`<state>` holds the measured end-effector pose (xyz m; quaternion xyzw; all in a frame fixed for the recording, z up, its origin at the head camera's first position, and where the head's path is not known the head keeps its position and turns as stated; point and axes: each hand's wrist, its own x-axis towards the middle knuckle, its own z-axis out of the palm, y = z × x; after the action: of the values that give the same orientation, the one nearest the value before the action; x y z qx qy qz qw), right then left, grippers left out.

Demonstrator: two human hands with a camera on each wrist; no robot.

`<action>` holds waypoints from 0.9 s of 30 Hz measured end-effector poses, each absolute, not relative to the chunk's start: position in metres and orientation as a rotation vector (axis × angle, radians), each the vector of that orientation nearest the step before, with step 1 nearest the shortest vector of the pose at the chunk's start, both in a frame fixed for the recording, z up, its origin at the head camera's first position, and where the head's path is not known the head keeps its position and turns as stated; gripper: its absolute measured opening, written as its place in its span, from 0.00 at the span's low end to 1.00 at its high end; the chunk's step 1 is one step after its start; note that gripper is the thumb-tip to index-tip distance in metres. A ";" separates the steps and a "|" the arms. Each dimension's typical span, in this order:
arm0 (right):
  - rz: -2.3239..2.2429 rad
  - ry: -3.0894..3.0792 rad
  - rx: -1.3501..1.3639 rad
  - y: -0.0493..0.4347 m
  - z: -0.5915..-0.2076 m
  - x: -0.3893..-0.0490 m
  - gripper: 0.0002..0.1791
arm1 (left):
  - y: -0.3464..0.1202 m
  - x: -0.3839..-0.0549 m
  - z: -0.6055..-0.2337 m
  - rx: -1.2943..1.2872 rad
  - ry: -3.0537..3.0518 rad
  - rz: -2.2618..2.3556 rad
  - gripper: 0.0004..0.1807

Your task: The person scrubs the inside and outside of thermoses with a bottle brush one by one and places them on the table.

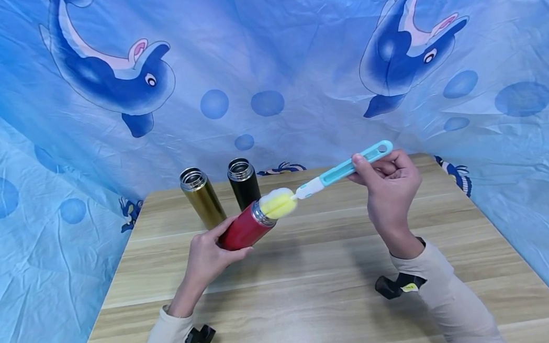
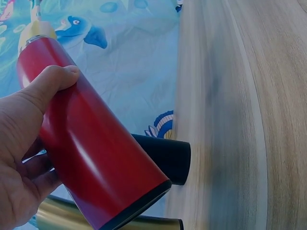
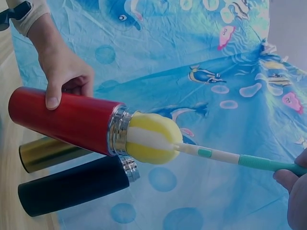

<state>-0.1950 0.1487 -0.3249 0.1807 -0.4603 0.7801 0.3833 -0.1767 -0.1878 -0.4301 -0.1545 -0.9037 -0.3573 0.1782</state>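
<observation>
My left hand [image 1: 211,254] grips a red thermos flask [image 1: 245,230] round its body, tilted with its mouth toward the right and off the table. In the right wrist view its steel neck [image 3: 119,130] is uncapped. My right hand [image 1: 393,190] pinches the turquoise handle of a bottle brush [image 1: 338,173]. The brush's yellow and white sponge head [image 3: 156,138] sits at the flask's mouth, most of it outside; whether its tip is inside is hidden. Behind the red flask stand a gold flask [image 1: 204,199] and a black flask [image 1: 244,184], both uncapped.
The wood-grain table [image 1: 311,305] carries the two standing flasks near its far left part. A blue curtain [image 1: 296,60] printed with dolphins hangs behind and along the sides. Each wrist wears a small black camera [image 1: 395,286].
</observation>
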 end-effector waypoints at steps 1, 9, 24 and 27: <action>1.992 -1.171 0.458 0.149 -0.326 -0.195 0.08 | -0.188 -0.177 -0.430 -0.437 -2.558 -1.009 0.41; 2.028 -1.160 0.446 0.154 -0.334 -0.197 0.09 | -0.189 -0.177 -0.431 -0.442 -2.578 -0.985 0.41; 2.077 -1.083 0.431 0.161 -0.342 -0.203 0.10 | -0.193 -0.180 -0.430 -0.465 -2.606 -0.931 0.40; 2.085 -1.081 0.430 0.163 -0.343 -0.205 0.10 | -0.194 -0.179 -0.430 -0.464 -2.618 -0.927 0.40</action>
<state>-0.2048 0.1627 -0.3427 0.1674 -0.4209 0.8119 0.3683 -0.1795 -0.1942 -0.4301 -0.1626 -0.9175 -0.3249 0.1620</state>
